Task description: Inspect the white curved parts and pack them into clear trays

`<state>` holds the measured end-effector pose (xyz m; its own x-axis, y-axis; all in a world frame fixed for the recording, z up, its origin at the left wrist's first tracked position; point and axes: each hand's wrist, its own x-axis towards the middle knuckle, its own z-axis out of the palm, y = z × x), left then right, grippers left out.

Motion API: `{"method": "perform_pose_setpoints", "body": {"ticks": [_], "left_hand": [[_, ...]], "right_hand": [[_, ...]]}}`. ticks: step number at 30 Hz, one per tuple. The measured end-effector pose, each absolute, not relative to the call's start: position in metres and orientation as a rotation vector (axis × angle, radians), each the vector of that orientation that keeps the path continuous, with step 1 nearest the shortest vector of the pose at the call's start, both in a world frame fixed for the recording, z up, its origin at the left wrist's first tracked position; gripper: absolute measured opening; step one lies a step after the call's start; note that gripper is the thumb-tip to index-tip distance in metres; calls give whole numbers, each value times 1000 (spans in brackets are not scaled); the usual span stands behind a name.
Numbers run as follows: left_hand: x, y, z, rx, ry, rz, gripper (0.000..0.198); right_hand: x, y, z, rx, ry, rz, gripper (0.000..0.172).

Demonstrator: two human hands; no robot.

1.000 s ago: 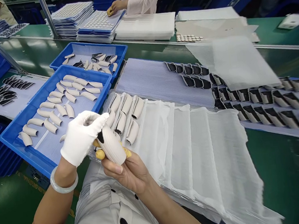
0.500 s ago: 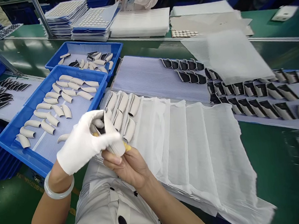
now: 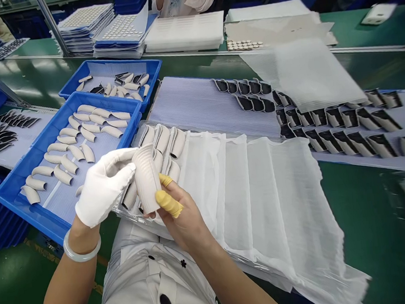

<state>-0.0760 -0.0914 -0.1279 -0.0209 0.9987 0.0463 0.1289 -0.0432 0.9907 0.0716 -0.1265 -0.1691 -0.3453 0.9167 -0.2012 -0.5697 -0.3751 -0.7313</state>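
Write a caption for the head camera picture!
A white-gloved left hand and a right hand hold a curved cream piece.

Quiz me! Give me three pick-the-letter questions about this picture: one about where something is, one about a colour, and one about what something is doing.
1. Where is the bangle? A in a tray; B on the left hand's wrist; C on the floor.
2. What colour are the finger covers on the right hand? A blue; B black; C yellow.
3. What is happening to the curved piece? A hands hold it; B it lies in a tray; C it lies on the floor.

1 B: it circles the gloved wrist.
2 C: they look yellow.
3 A: both hands touch it.
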Motion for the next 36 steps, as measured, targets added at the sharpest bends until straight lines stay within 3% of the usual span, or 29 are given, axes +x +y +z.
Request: {"method": "perform_pose_setpoints", "body": {"ticks": [6,10,13,18,24,31,36], "left_hand": [[-65,-91,-124,1646,1425,1204,29],[-55,-87,-125,1789,1585,1220,14],[-49,-78,-134,1639,1655,1225,17],[-42,-65,-160,1132,1544,1082,31],[-35,-66,-173,1062,1495,1046,33],[-26,-60,-179,1150,1552,1103,29],[-14,-54,-169,1487,1513,1222,21]], "right_hand": [[78,-132,-170,-908,-929,1690,45],[84,-136,-169,-1002,-1031,1641,46],[90,-141,-169,-1020,-986,1605,44],[101,-148,-169,-997,-878,1516,25],[108,-148,-170,-1017,-891,1470,19],[115,-142,-173,-1250,-963,1402,34],[133,-135,-183,-1451,-1135,1069,34]]}}
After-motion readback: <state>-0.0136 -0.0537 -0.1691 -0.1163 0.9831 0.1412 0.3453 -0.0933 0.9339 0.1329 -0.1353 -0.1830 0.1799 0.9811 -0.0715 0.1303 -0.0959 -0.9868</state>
